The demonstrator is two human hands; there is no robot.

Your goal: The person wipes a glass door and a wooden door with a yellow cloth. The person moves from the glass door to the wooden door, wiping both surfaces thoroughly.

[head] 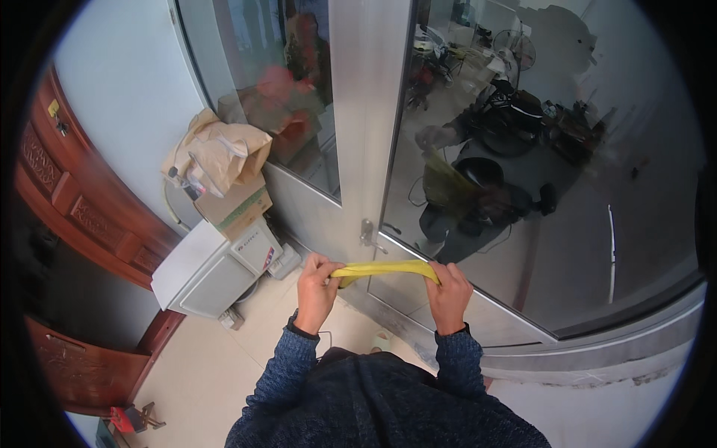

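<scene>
A yellow cloth (386,267) is stretched between my two hands in front of a glazed metal-framed door. My left hand (317,291) grips its left end between thumb and fingers, where a fold hangs down behind the fingers. The other end is pinched in my right hand (450,294). Just beyond the cloth, near its middle, is the metal door handle (368,235). The dark glass pane (560,241) on the right reflects a person holding up yellow cloth.
To the left, a white air-conditioner unit (196,269) carries a cardboard box (232,207) and a brown paper bag (224,145). A carved reddish wooden door (106,218) with keys in its lock stands farther left. A small folding stool (147,417) is at the lower left.
</scene>
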